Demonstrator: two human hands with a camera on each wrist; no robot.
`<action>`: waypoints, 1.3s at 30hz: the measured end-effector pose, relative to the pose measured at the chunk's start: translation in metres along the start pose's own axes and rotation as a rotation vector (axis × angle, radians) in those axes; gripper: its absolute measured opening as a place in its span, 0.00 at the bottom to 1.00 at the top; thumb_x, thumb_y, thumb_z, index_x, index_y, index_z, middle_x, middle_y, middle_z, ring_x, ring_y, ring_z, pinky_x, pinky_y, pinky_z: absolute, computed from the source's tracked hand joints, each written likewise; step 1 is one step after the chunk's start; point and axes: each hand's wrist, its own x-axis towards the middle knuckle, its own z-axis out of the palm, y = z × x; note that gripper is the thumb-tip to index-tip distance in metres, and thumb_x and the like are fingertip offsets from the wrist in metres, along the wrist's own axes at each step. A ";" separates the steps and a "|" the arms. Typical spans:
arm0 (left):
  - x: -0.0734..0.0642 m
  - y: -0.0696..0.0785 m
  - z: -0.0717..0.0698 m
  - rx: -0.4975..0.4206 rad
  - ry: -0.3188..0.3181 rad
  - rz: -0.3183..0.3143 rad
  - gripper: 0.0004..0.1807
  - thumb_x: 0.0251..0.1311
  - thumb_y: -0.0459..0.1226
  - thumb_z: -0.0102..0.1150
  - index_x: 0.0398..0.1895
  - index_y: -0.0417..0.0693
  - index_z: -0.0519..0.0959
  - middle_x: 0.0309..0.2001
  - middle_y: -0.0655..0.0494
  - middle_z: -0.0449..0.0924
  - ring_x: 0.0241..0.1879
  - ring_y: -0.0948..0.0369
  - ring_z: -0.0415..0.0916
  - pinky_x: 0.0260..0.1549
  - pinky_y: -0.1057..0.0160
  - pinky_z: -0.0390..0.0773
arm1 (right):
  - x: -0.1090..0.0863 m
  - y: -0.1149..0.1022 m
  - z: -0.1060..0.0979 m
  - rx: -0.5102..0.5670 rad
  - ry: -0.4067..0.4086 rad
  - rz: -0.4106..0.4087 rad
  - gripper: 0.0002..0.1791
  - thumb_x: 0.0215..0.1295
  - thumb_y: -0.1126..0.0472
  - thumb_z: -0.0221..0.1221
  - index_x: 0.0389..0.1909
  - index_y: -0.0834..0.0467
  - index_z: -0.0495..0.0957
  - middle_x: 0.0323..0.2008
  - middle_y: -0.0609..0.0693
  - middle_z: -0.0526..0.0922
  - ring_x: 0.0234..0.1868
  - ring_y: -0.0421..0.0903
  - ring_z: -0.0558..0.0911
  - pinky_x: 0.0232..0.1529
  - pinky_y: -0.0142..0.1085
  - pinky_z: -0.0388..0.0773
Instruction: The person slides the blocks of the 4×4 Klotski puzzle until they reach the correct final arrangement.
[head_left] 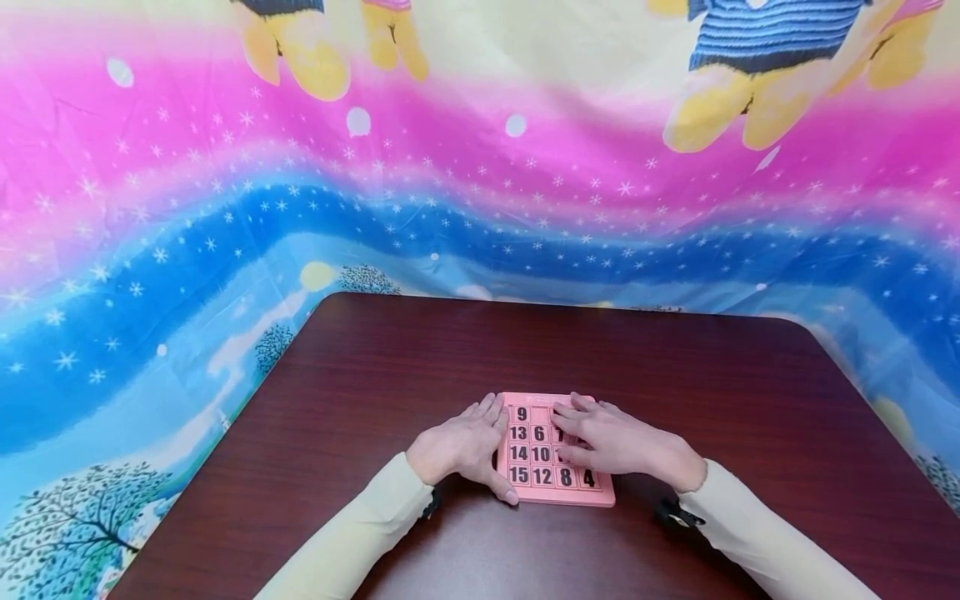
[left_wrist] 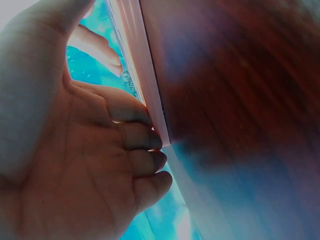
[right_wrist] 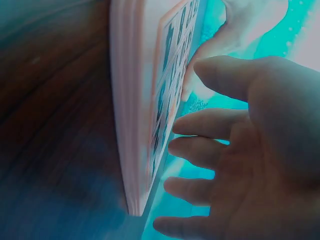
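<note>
Number puzzle (head_left: 541, 454), face up
Flat, square-cornered pink unit with layered side edges, lying on the table (head_left: 375, 400), numerals upright in the head view. Tiles (head_left: 542, 477) bear black numerals. Left column, top to bottom: 9, 13, 14, 15. Second column: plain pink cell, 6, 10, 12. Bottom row ends 8, 4. Remaining upper-right cells: largely hidden.

Left grip (head_left: 465, 443) thumb spread wide, right grip (head_left: 621, 437) palm-down

Puzzle (head_left: 541, 455) from above; close side views.
</note>
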 end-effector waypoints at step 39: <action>0.002 -0.002 0.000 -0.007 -0.006 -0.005 0.73 0.36 0.73 0.66 0.78 0.39 0.46 0.79 0.43 0.40 0.79 0.52 0.38 0.78 0.58 0.47 | 0.015 -0.016 0.005 -0.010 -0.026 -0.014 0.31 0.70 0.45 0.55 0.69 0.56 0.69 0.72 0.55 0.67 0.76 0.64 0.56 0.71 0.65 0.57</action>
